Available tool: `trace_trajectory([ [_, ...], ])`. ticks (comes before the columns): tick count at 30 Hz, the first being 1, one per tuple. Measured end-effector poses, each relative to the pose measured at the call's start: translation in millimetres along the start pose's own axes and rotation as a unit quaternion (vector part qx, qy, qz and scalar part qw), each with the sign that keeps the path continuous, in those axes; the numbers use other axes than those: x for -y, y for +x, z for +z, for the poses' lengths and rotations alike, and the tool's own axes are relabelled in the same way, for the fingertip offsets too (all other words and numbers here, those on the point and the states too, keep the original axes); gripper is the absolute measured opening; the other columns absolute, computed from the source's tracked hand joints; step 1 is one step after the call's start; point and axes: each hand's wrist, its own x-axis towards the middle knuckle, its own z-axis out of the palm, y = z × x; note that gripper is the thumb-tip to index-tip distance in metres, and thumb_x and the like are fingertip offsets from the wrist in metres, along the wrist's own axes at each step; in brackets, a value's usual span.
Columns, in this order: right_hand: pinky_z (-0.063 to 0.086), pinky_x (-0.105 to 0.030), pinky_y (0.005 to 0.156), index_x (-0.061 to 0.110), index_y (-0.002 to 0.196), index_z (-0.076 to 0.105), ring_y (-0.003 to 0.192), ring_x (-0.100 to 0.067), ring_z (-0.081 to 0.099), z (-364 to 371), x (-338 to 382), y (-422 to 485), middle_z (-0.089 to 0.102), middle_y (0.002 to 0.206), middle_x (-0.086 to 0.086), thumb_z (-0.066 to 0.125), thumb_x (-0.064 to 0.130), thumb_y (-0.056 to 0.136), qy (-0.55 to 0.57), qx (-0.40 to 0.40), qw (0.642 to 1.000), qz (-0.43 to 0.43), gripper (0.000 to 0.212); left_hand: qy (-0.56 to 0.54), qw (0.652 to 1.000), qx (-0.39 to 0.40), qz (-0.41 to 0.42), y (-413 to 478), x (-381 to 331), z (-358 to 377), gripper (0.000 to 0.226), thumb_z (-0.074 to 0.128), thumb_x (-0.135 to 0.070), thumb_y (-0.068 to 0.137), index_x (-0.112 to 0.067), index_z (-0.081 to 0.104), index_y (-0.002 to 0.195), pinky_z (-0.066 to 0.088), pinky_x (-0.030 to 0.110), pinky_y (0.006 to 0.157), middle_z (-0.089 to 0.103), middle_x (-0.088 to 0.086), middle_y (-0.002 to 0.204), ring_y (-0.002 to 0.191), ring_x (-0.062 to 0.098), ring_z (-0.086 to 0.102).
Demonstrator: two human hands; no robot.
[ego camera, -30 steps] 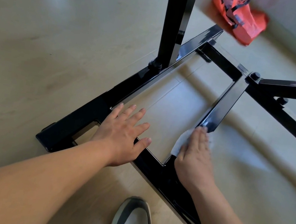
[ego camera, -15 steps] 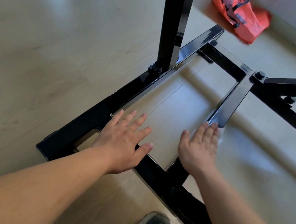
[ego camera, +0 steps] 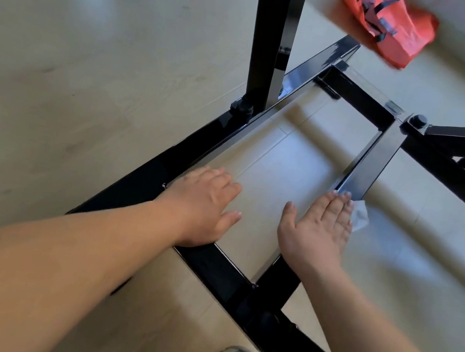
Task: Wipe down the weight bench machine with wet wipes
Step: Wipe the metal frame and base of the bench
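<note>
Hiding most of the wipe [ego camera: 359, 217], right hand [ego camera: 318, 232] apparently presses crossbar [ego camera: 376, 165].

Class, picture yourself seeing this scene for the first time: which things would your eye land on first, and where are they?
The glossy black frame of the weight bench machine dominates the middle, spread over a pale floor. Both hands lie flat on it: the left hand at its near corner, the right hand pressing a white wet wipe onto the right bar. A bright orange bag sits top right.
</note>
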Motion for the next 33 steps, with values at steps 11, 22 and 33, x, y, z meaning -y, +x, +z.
trace_trajectory([
  [11,-0.009,-0.039,0.128,-0.002,0.161,-0.010,0.157,-0.026,-0.020,-24,-29,38,-0.022,0.168,-0.020,0.022,0.058,0.105,0.010,-0.006,1.000,-0.006,0.087,-0.088,0.992,0.001,-0.091,11,-8,-4,0.084,0.022,-0.082,0.092,-0.031,0.026,0.159,0.031,0.041,0.119,0.034,-0.006,0.162,0.149,0.017,0.032],
  [22,-0.014,-0.035,0.126,0.002,0.163,-0.005,0.157,-0.022,-0.020,-46,-25,104,-0.017,0.171,-0.014,0.023,0.056,0.107,0.008,-0.013,1.000,-0.012,0.082,-0.071,0.992,0.017,-0.107,12,-7,-5,0.087,0.016,-0.084,0.091,-0.033,0.016,0.161,0.024,0.037,0.123,0.021,-0.007,0.169,0.153,0.015,0.024],
  [33,-0.021,-0.035,0.120,0.006,0.163,-0.005,0.156,-0.020,-0.026,-18,6,52,-0.020,0.171,-0.010,0.011,0.068,0.102,-0.094,0.030,0.991,-0.093,0.089,-0.099,0.991,-0.015,-0.094,14,-6,-6,0.088,0.020,-0.084,0.091,-0.030,0.021,0.161,0.028,0.037,0.121,0.027,-0.006,0.166,0.151,0.015,0.029],
])
